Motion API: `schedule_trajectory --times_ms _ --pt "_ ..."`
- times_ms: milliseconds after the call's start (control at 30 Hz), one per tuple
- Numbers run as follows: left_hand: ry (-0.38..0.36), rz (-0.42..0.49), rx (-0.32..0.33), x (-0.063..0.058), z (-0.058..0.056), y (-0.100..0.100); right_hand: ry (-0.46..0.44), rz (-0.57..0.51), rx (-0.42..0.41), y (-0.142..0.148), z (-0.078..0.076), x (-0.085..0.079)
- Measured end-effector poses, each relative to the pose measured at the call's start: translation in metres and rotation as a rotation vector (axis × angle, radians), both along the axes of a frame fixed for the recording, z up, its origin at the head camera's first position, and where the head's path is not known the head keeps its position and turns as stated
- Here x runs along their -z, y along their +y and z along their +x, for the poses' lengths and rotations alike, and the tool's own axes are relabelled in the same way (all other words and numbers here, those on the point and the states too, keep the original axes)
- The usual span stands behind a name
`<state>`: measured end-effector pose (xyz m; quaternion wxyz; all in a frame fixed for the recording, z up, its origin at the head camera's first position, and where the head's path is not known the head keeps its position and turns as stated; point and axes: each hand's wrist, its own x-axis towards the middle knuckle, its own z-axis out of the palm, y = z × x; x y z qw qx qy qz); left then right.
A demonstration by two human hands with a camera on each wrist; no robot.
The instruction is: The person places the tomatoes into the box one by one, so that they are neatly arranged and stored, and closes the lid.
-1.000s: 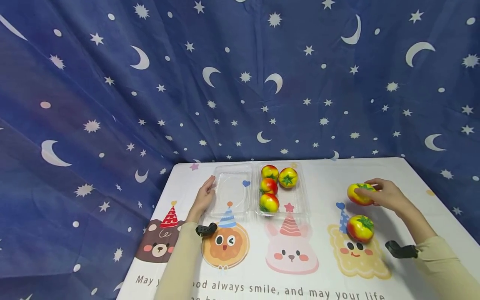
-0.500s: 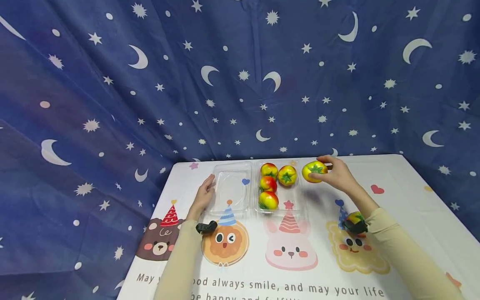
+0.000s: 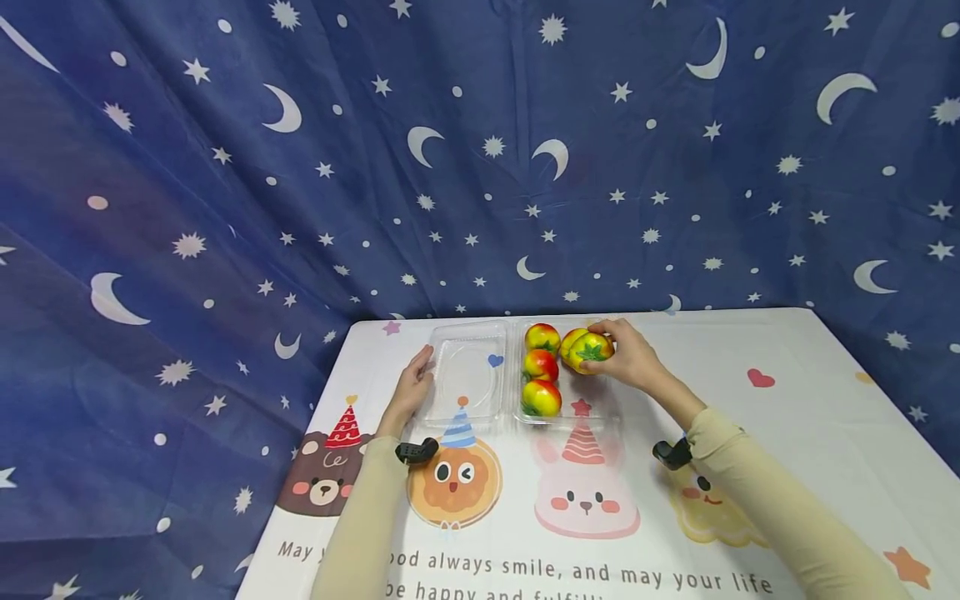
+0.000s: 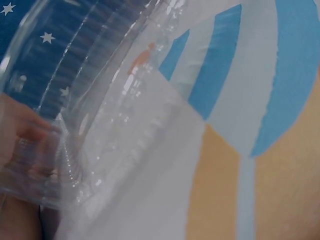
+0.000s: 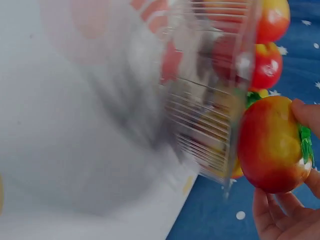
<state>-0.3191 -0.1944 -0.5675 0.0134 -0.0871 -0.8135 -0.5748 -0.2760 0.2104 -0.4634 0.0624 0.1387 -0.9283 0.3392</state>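
Observation:
My right hand [image 3: 630, 354] holds a red-and-yellow toy persimmon [image 3: 592, 353] with green leaves over the right side of a clear plastic box [image 3: 588, 396]. In the right wrist view, the fingers and thumb surround this toy persimmon [image 5: 272, 145] just outside the box's ribbed wall [image 5: 200, 125]. Three more fruits [image 3: 542, 367] line the box's left side, and another is partly covered behind the held one. My left hand [image 3: 411, 387] grips the left edge of the open clear lid [image 3: 468, 375]. Through the plastic [image 4: 75, 165], the left wrist view shows its fingers [image 4: 35, 132].
The white tablecloth [image 3: 720, 350] carries cartoon figures and lettering. A dark blue curtain [image 3: 480, 167] with moons and stars hangs at the table's far edge. Small black devices sit at both wrists. The right sleeve [image 3: 772, 492] crosses the table's right part.
My right hand has carried the persimmon leftward from the table's right side to over the box. Its forearm now hides the single fruit seen there earlier. My left hand has stayed at the lid.

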Motion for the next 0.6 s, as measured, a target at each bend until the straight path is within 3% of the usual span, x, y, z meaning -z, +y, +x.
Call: schedule_trajectory --times_ms 133,367,533,600 --pt "0.001 0.022 0.022 -0.004 0.001 -0.001 0.015 0.064 0.006 -0.005 0.0 0.007" --pt "0.012 0.003 0.044 -0.03 0.017 0.006 0.031 0.103 0.006 -0.007 0.002 0.016" --pt "0.003 -0.005 0.052 -0.038 0.021 0.006 0.02 0.114 -0.008 -0.01 0.002 0.019" --pt "0.007 0.004 0.053 -0.032 0.017 0.004 0.013 0.122 -0.016 -0.011 0.003 0.02"
